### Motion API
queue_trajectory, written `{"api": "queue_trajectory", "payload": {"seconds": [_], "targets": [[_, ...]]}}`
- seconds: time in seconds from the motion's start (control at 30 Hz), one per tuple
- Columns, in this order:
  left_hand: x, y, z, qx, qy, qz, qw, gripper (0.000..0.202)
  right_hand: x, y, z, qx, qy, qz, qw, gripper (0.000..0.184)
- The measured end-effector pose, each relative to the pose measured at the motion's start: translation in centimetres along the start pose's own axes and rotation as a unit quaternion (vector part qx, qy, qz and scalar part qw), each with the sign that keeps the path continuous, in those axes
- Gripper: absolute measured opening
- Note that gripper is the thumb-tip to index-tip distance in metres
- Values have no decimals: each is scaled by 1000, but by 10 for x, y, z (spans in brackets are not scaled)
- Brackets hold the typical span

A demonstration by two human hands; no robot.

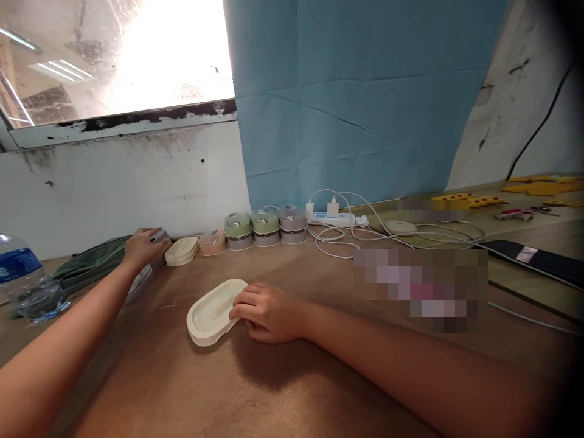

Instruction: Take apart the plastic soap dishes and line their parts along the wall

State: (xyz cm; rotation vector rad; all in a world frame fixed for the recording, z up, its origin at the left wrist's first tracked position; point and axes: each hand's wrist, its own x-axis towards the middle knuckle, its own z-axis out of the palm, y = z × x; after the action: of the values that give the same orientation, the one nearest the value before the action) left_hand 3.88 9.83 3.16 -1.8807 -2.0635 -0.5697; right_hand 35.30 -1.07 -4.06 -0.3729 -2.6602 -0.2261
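Right in the thick of it: gripping the cream dish (205, 321) by its right end with the right hand (268, 313), fingers curled over the rim. Holding it hollow side up, low on or over the brown tabletop (137, 389); can't tell whether resting flat or raised a touch.

Meanwhile, well beyond the dish and to its left, touching a grey piece (159, 235) with the left hand (145, 246); can't tell whether clasping it or merely resting fingers on it. Left of the dish too, glimpsing a clear plastic container (140, 278), partly hidden by the forearm.

On beyond the dish, running left to right along the row: passing a cream stack (181, 252), a pink container (212, 243), two green-over-grey containers (238, 232) and a grey container (293, 225).

Swinging out beyond and right of the dish, meeting a white power strip (344, 220), looping white cables (340, 248), a pale round disc (400, 228), then yellow pieces (469, 201).

Far left of the dish, finding a water bottle (27, 283) and a dark green bag (93, 263). Behind everything, high beyond the dish, taking in a blue sheet (365, 97).
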Motion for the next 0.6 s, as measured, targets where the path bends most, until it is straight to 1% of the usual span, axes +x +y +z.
{"api": "queue_trajectory", "payload": {"seconds": [0.03, 0.07, 0.1, 0.13, 0.17, 0.2, 0.23, 0.3, 0.33, 0.37, 0.43, 0.5, 0.53, 0.57, 0.6], "targets": [[-11, 10, -5, -22, -4, 40, 999, 48, 0, 0, 0, 3, 3, 0, 1000, 24], [-24, 20, -11, -79, -27, 117, 990, 42, 0, 0, 0, 8, 5, 0, 1000, 25], [-39, 31, -18, -132, -86, 204, 966, 39, 0, 0, 0, 12, 8, -1, 1000, 25], [-55, 41, -25, -171, -178, 288, 925, 37, 0, 0, 1, 16, 11, -1, 1000, 26], [-71, 50, -33, -188, -278, 349, 875, 33, 0, 0, 1, 19, 13, 0, 1000, 26], [-87, 57, -39, -192, -365, 390, 823, 30, 0, 0, 1, 20, 14, 1, 1000, 26], [-101, 63, -45, -182, -417, 411, 790, 31, 0, 0, 2, 20, 14, 3, 1000, 27], [-123, 69, -52, -173, -406, 419, 793, 30, -1, 0, 2, 18, 15, 2, 1000, 26], [-130, 70, -53, -169, -389, 419, 803, 28, -1, 0, 2, 17, 17, -1, 1000, 26], [-134, 70, -54, -166, -373, 420, 811, 24, -1, -1, 1, 13, 27, -3, 1000, 28], [-132, 65, -56, -162, -361, 431, 811, 19, -1, -3, 0, -1, 84, 6, 996, 35], [-116, 57, -59, -156, -346, 439, 815, 19, 0, -6, -1, -21, 162, 10, 987, 38], [-103, 51, -61, -153, -323, 435, 826, 21, 0, -7, -1, -31, 185, -1, 982, 37], [-87, 45, -62, -147, -287, 423, 847, 23, 0, -7, -1, -38, 189, -23, 981, 33], [-69, 39, -62, -137, -237, 399, 875, 25, 1, -8, -1, -43, 175, -52, 982, 28]]}}
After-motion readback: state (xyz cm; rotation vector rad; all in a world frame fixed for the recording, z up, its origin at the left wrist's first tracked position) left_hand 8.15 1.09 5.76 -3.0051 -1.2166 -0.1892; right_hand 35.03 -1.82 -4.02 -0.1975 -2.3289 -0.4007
